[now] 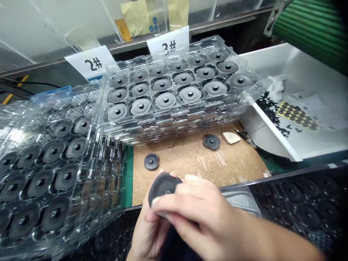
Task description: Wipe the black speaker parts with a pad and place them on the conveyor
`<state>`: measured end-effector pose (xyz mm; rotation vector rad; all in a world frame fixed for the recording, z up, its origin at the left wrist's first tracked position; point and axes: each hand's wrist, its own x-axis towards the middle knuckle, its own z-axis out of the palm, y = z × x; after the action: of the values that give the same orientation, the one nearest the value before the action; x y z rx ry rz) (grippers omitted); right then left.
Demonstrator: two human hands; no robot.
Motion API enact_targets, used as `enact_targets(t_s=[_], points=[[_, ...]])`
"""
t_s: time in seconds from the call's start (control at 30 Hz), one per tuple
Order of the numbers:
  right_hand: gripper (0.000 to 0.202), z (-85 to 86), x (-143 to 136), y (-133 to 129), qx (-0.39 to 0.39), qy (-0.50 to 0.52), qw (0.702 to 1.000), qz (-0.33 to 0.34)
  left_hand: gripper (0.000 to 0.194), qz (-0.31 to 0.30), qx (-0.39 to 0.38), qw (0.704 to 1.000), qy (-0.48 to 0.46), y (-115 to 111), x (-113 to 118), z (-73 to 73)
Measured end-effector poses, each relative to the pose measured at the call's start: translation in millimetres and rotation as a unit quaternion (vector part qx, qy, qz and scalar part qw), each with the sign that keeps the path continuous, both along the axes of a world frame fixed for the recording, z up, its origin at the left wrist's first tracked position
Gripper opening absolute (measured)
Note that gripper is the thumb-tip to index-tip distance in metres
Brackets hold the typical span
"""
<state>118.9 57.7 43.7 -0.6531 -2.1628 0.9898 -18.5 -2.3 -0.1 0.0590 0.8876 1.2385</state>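
Note:
A black rounded disc with a raised centre is in my hands at the lower middle of the head view. My left hand holds it from below and behind, its fingertips showing past the upper edge. Over its front face and lower right edge lie the closed fingers of my right hand, which hide part of the disc. Whether anything small is also under those fingers, I cannot tell. Beyond my hands, a similar loose disc and another dark disc rest on the cardboard sheet.
Clear plastic trays of discs are stacked behind the cardboard; another tray stack stands left. At right is a white bin with black scraps and a yellow sticker sheet. A pale wedge-shaped pad lies near a dark pen-like tool.

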Motion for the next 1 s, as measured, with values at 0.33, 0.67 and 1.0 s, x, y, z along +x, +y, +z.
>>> enact_targets(t_s=[0.33, 0.67, 1.0], points=[[0.033, -2.8, 36.5, 15.7, 0.006, -0.106, 0.992, -0.064, 0.054, -0.065, 0.045, 0.991, -0.106, 0.4, 1.6, -4.7], [0.027, -91.2, 56.7, -12.3, -0.348, -0.053, 0.911, -0.217, 0.055, -0.085, 0.073, 0.98, -0.164, -2.1, -4.3, -4.6], [0.026, -18.5, 50.6, -3.2, -0.126, 0.012, 0.972, -0.197, 0.042, -0.1, 0.058, 0.986, -0.12, -3.1, 9.3, 0.5]])
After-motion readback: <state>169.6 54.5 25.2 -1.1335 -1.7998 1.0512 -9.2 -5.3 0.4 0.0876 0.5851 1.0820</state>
